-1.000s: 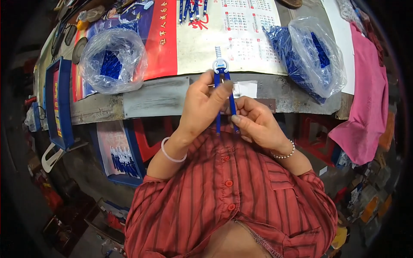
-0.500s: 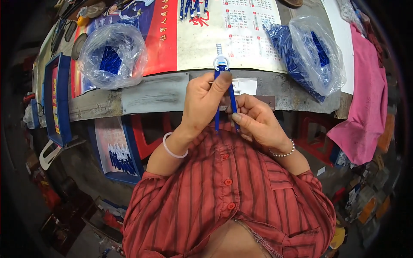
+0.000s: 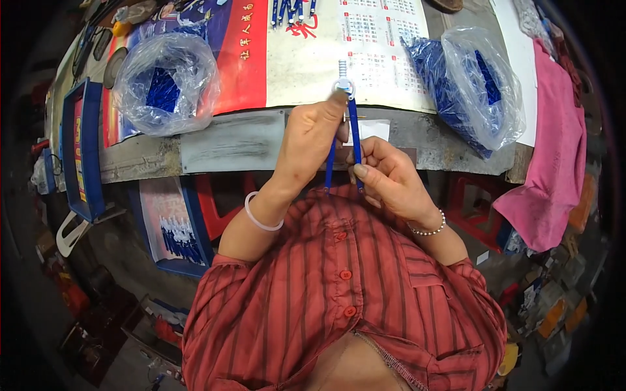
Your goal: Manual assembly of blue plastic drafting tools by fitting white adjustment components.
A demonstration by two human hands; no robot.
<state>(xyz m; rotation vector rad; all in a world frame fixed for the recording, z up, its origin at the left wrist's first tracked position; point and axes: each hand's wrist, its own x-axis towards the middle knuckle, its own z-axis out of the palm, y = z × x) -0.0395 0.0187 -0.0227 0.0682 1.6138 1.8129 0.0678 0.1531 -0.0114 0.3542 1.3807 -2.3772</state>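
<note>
A drawing compass [image 3: 354, 117] with blue legs and a pale ribbed handle is held upright over the table's near edge, its legs spread slightly apart. My left hand [image 3: 309, 135] is closed around its upper part, with the thumb pressed by the pale hinge head. Lower down, my right hand [image 3: 393, 174] pinches the right leg near its tip between thumb and fingers. The left leg's tip hangs free. The left fingers behind the compass are partly hidden.
Clear plastic bags of blue parts, one left [image 3: 202, 107] and one right [image 3: 508, 120], flank the calendar sheet [image 3: 306, 72]. Several compasses [image 3: 291, 13] lie at the far side. Below the table edge, a blue box [image 3: 197, 218] contains several more. Pink cloth [image 3: 548, 150] drapes at right.
My left thumb has slid up from the tops of the legs to the hinge head. The compass has shifted a little up and right. The right hand keeps its pinch on the leg.
</note>
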